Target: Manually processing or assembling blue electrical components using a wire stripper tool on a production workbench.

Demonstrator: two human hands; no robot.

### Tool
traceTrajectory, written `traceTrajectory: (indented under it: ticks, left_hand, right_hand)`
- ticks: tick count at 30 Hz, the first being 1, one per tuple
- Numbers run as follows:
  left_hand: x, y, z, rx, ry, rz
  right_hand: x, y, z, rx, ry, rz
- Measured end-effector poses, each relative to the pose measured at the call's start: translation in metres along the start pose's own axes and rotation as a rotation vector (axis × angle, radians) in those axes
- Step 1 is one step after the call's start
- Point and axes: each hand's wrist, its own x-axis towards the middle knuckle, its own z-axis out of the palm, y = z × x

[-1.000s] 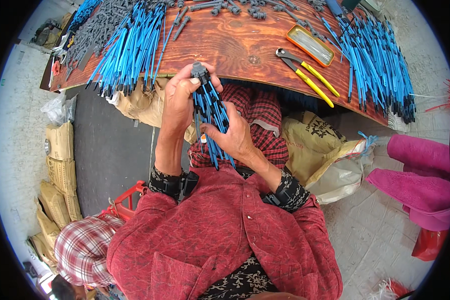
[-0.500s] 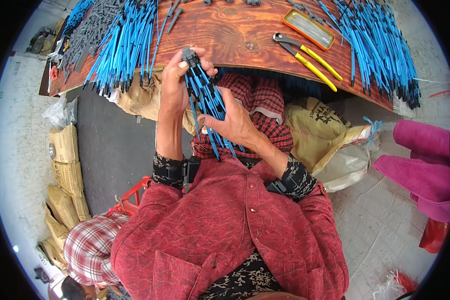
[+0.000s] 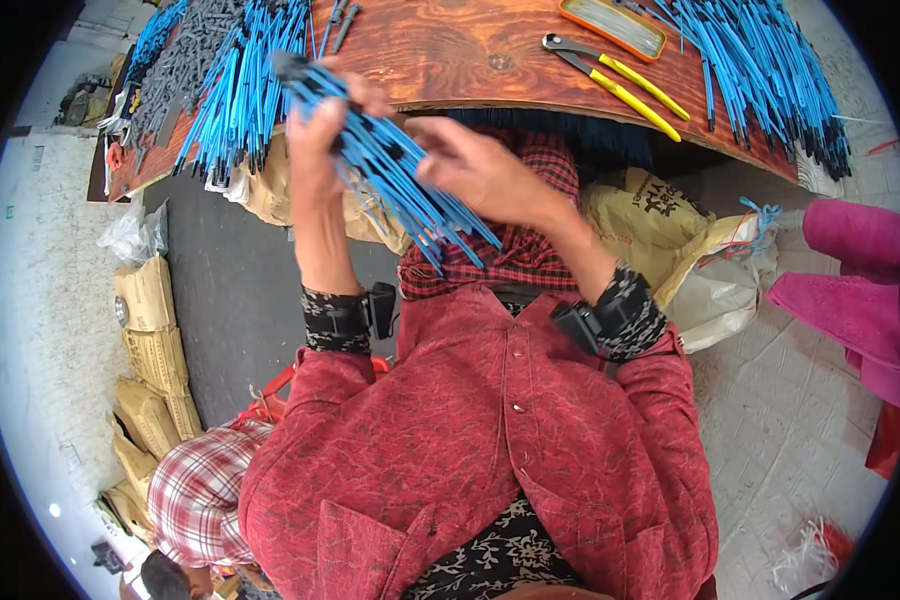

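Note:
My left hand (image 3: 318,150) is closed around a bundle of thin blue rods (image 3: 395,175) with black parts among them. The bundle slants from a dark grey head (image 3: 292,68) at the upper left down to loose, spread ends above my lap. My right hand (image 3: 480,175) is beside the bundle's right side, fingers apart and a little blurred, holding nothing that I can see. Whether its fingertips touch the rods, I cannot tell.
Ahead is a wooden table (image 3: 445,65) with piles of blue rods (image 3: 255,85) left and right (image 3: 770,75), grey parts (image 3: 185,75), yellow-handled pliers (image 3: 620,85) and an orange tin (image 3: 615,28). Sacks (image 3: 640,215) stand at the right; another person (image 3: 205,490) is at the lower left.
The bundle has moved up and left with my left hand and now tilts more. My right hand has drawn off the rods and opened. The view has shifted slightly.

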Motion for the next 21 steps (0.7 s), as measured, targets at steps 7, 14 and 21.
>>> traceTrajectory:
  ticks: [7,14,21]
  left_hand:
    - [0.014,0.031,-0.018,-0.818,0.223,-0.009]
    - [-0.044,-0.063,-0.002,-0.704,0.505,-0.336]
    - [-0.108,-0.111,-0.002,-0.841,0.274,-0.748]
  right_hand:
    - [-0.037,0.016,-0.036,-0.422,0.211,0.007]
    - [-0.052,0.025,0.000,-0.367,0.338,-0.437]
    - [-0.073,0.050,0.009,0.295,0.198,-0.093]
